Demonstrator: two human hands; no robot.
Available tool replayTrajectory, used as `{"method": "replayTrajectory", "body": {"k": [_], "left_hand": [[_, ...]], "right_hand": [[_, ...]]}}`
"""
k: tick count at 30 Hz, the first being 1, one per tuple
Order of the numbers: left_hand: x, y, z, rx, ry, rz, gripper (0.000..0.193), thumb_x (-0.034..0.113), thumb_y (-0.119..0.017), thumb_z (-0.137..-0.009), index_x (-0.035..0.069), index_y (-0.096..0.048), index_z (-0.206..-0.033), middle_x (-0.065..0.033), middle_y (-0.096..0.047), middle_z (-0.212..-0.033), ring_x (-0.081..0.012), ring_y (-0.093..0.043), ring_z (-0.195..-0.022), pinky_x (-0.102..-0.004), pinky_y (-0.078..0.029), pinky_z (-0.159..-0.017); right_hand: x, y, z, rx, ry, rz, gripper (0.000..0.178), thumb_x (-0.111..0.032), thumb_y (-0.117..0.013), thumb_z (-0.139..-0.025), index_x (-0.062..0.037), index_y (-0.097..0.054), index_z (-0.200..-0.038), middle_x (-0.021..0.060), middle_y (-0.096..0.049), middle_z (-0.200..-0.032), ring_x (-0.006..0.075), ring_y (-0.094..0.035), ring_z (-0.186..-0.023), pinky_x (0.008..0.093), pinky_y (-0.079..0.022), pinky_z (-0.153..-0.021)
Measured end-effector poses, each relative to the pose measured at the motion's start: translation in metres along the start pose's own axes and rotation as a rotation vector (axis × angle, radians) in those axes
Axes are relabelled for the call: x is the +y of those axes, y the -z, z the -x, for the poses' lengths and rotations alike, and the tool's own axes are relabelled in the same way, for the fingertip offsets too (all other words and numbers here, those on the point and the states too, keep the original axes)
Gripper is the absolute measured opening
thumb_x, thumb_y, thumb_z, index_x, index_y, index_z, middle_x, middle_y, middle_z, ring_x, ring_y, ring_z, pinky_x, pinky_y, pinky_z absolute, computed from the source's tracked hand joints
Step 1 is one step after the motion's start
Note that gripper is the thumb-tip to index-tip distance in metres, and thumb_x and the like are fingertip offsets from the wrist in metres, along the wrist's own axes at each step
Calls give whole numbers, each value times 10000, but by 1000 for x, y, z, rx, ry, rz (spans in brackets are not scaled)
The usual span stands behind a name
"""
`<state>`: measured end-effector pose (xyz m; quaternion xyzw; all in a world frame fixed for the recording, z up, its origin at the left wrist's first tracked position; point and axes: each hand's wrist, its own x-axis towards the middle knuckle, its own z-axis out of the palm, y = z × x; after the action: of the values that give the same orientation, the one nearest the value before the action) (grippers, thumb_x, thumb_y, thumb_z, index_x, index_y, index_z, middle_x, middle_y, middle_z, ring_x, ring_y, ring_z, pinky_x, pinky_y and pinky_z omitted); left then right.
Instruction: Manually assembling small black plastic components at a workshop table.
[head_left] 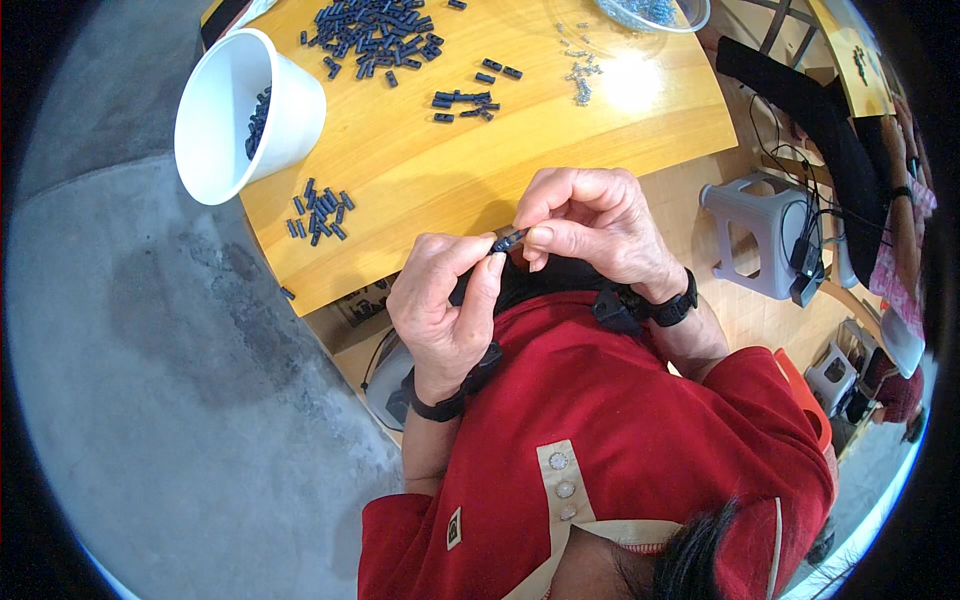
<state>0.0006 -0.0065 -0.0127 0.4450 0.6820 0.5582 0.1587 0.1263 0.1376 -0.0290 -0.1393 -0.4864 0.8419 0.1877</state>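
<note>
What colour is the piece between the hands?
Mostly black; the piece shows best in the head view.

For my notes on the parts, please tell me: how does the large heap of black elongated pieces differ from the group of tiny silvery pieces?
The large heap of black elongated pieces is dark; the group of tiny silvery pieces looks shiny. The heap covers a wider area than the silvery group. Each black piece looks larger than a silvery one. Both lie on the yellow wooden table.
</note>
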Motion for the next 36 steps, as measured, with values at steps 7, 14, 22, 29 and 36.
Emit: {"method": "replayTrajectory", "body": {"k": [7,14,22,29,36], "left_hand": [[2,0,-4,16,-81,-94,169,-59,-705,-776,10,-672,-927,-102,-621,-747,-247,-576,-658,-334,-454,-610],[1,-1,-3,18,-38,-92,158,-59,-694,-786,2,-662,-927,-106,-620,-758,-250,-578,-665,-334,-458,-622],[-6,-2,5,12,41,-30,142,-63,-674,-806,-9,-660,-937,-101,-634,-782,-212,-586,-682,-304,-462,-637],[-7,-8,4,14,52,192,158,-88,-663,-823,-36,-669,-972,-100,-659,-821,-177,-595,-707,-279,-463,-648],[-1,-7,5,-27,161,253,85,-49,-646,-875,-47,-659,-960,-91,-661,-850,-134,-602,-762,-246,-469,-698]], "right_hand": [[-5,3,0,-30,63,112,38,-25,-669,-915,-7,-676,-948,14,-646,-823,75,-613,-696,213,-513,-631],[3,8,-4,-101,12,41,57,18,-667,-895,36,-646,-945,109,-621,-901,147,-641,-731,263,-553,-660],[18,7,-2,-79,-21,-67,52,26,-659,-897,39,-639,-943,116,-617,-897,148,-640,-717,266,-555,-651],[12,5,-1,-89,17,-70,69,-24,-677,-908,4,-656,-968,49,-666,-852,93,-640,-713,226,-538,-659],[17,5,-2,-95,26,-46,70,-25,-678,-908,-1,-661,-972,59,-678,-874,95,-642,-722,226,-535,-651]]}}
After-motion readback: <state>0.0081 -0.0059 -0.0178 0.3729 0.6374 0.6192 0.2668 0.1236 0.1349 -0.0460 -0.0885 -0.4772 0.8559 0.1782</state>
